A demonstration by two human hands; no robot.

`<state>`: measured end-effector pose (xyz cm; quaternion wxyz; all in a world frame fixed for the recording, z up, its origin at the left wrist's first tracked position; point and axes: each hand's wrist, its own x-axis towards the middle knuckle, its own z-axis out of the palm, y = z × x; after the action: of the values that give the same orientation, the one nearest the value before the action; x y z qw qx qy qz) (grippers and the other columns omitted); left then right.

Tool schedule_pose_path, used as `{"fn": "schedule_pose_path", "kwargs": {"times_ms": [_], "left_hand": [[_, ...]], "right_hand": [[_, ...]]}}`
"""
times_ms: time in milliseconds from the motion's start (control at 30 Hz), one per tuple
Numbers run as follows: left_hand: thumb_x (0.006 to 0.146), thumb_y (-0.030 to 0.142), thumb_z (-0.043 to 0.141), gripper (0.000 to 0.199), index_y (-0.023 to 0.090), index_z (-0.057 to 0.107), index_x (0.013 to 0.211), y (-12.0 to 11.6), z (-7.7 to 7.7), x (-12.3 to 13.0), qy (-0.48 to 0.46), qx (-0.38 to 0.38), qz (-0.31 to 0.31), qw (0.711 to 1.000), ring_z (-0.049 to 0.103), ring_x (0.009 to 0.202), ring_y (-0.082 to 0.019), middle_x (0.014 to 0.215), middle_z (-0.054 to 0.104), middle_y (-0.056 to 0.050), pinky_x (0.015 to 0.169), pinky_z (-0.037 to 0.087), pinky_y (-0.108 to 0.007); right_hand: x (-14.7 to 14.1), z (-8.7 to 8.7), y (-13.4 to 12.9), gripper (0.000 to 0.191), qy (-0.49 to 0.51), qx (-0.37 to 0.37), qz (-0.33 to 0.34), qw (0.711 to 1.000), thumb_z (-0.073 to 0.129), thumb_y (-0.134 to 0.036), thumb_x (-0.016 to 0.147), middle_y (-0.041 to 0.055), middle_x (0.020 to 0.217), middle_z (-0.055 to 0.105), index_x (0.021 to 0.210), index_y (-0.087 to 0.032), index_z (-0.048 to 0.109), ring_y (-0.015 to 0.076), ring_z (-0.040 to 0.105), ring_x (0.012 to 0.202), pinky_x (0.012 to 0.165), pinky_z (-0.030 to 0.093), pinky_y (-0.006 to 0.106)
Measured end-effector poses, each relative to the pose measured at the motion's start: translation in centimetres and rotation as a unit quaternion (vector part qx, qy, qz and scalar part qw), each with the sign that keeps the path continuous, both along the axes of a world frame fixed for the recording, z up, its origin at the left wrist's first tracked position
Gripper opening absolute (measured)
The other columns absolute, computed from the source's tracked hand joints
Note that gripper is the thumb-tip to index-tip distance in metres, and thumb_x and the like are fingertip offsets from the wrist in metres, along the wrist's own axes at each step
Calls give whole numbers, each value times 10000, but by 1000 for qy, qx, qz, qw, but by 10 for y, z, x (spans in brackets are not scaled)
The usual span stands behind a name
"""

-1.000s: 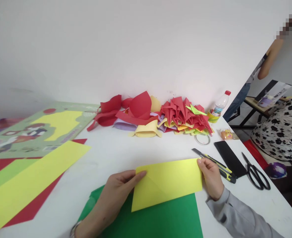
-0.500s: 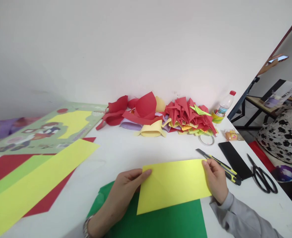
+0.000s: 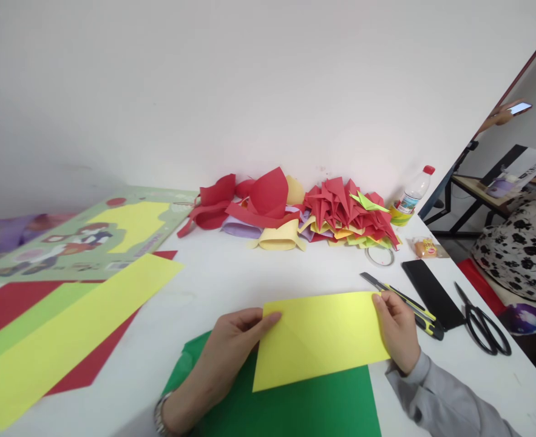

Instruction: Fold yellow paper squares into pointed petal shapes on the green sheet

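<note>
A rectangular sheet of yellow paper (image 3: 322,340) is held up between my two hands, a faint diagonal crease showing on its left part. My left hand (image 3: 231,346) pinches its upper left corner, thumb in front and fingers hidden behind. At the upper right corner, my right hand (image 3: 397,328) grips the sheet in the same way. Below it lies a sheet of green paper (image 3: 313,406), partly covered by the yellow one and by my left forearm. Just past my right hand is a yellow and black utility knife (image 3: 425,315).
Black scissors (image 3: 484,325) and a black flat bar (image 3: 431,294) lie at the right, near a tape roll (image 3: 379,256). Folded red paper pieces (image 3: 340,206) and a bottle (image 3: 411,195) stand along the wall. Long paper strips (image 3: 81,331) cover the left. Another person's hand (image 3: 499,116) holds a phone.
Almost nothing differs. Both hands keep the same hold on the yellow paper, and the whole view has shifted very slightly.
</note>
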<state>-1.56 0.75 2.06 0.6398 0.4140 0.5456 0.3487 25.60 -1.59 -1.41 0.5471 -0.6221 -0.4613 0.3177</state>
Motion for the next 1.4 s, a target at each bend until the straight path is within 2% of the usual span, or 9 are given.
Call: {"fn": "schedule_pose_path", "kwargs": {"times_ms": [333, 533, 667, 867, 1400], "left_hand": [[568, 607, 783, 441, 177, 699, 619, 0, -3, -1, -5, 5, -3, 1000, 587, 558, -168, 633, 688, -22, 490, 437, -245], [541, 562, 811, 392, 193, 703, 618, 1, -1, -1, -14, -10, 3, 1000, 633, 603, -201, 640, 699, -21, 527, 475, -266], [548, 546, 807, 372, 192, 706, 602, 1, 0, 0, -7, -1, 7, 1000, 597, 548, -173, 625, 696, -19, 477, 441, -245], [522, 567, 811, 400, 192, 711, 618, 1, -2, -2, 1, -6, 3, 1000, 612, 574, -189, 648, 707, -32, 504, 462, -261], [513, 521, 819, 358, 192, 682, 545, 2, -1, -1, 10, 4, 12, 1000, 535, 501, -146, 552, 643, 4, 453, 407, -232]], "right_hand": [[1, 0, 1, 395, 10, 0, 1, 1000, 636, -566, 781, -28, 585, 485, 671, -199, 542, 130, 410, 546, 493, 338, 249], [1, -2, 1, 407, 13, -3, 4, 1000, 626, -584, 785, -32, 589, 478, 675, -203, 534, 130, 405, 549, 498, 334, 250], [1, -2, 1, 417, 19, -9, 5, 1000, 628, -597, 775, -31, 591, 479, 672, -204, 533, 131, 407, 547, 497, 338, 253], [0, 2, 1, 421, 21, -10, -1, 1000, 644, -602, 751, -32, 578, 484, 658, -208, 533, 132, 400, 539, 490, 327, 255], [1, 2, 1, 420, 5, -7, 6, 1000, 622, -592, 782, -28, 584, 464, 662, -199, 532, 132, 391, 552, 494, 324, 252]]}}
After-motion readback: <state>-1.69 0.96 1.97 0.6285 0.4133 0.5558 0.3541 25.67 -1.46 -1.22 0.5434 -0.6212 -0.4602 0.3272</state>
